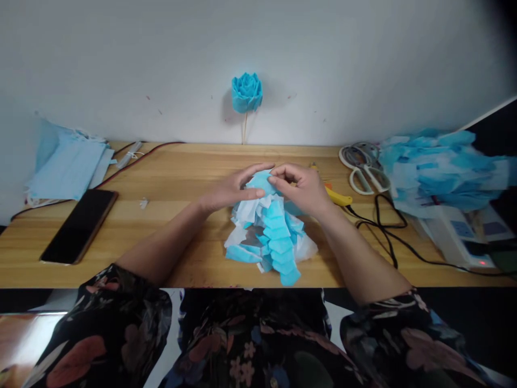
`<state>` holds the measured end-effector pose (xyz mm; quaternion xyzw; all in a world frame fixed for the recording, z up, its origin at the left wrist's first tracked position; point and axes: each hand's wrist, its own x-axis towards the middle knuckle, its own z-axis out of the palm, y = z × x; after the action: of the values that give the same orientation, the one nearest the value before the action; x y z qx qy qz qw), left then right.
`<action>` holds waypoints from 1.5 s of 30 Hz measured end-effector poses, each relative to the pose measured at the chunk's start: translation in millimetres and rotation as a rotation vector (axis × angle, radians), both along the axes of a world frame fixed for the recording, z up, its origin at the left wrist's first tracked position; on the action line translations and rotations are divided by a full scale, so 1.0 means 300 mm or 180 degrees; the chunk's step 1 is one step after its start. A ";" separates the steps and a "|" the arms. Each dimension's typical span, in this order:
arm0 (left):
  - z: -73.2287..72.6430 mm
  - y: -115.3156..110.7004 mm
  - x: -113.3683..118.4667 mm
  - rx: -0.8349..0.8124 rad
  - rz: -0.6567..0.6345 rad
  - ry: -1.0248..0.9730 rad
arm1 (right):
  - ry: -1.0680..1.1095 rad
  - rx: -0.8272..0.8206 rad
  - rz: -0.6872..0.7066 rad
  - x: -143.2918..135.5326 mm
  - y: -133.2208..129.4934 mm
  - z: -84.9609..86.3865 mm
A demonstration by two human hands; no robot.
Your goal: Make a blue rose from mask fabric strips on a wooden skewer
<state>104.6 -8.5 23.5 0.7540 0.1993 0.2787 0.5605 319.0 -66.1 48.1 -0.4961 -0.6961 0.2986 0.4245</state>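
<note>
Both hands meet above a heap of cut blue and white mask fabric (242,252) near the middle of the table. My left hand (234,189) grips a blue fabric petal (259,183), its thumb lying across the front. At the petal's right edge, my right hand (297,186) pinches it between thumb and fingertips. Just below, a row of overlapping blue petals (280,242) runs down the heap toward the table's front edge. A finished-looking blue fabric rose (246,94) on a thin stick stands behind, against the wall.
On the left lie a stack of blue face masks (67,167) and a black phone (79,226). To the right are white-handled scissors (362,182), a yellow-handled tool (338,197), black cables (379,229), a pile of blue fabric scraps (442,167) and a white box with a red light (460,242).
</note>
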 end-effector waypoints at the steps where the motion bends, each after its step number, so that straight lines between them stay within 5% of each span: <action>1: 0.002 -0.002 0.005 0.0062 0.0028 0.0046 | 0.0003 0.0043 0.0006 0.000 -0.001 0.000; 12: 0.002 -0.026 0.021 0.0313 0.0329 0.0456 | 0.0104 0.0546 -0.0153 -0.005 0.001 -0.011; 19: 0.027 -0.014 0.017 0.0237 0.0077 0.0264 | 0.0293 0.0647 -0.0458 -0.005 -0.001 -0.018; 29: 0.032 -0.014 0.001 0.0540 -0.0253 0.0900 | 0.0979 0.0703 -0.1018 0.065 0.053 -0.007; 37: 0.052 -0.006 -0.019 0.0277 -0.0993 0.0291 | 0.1107 0.0382 -0.1045 0.060 0.082 -0.035; 45: 0.007 -0.016 0.000 -0.0348 -0.0051 -0.0180 | 0.0463 0.0757 -0.0955 0.028 0.041 -0.034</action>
<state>104.6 -13.1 25.6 0.7156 0.1923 0.2841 0.6085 327.3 -53.9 37.9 -0.5178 -0.6123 0.1827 0.5689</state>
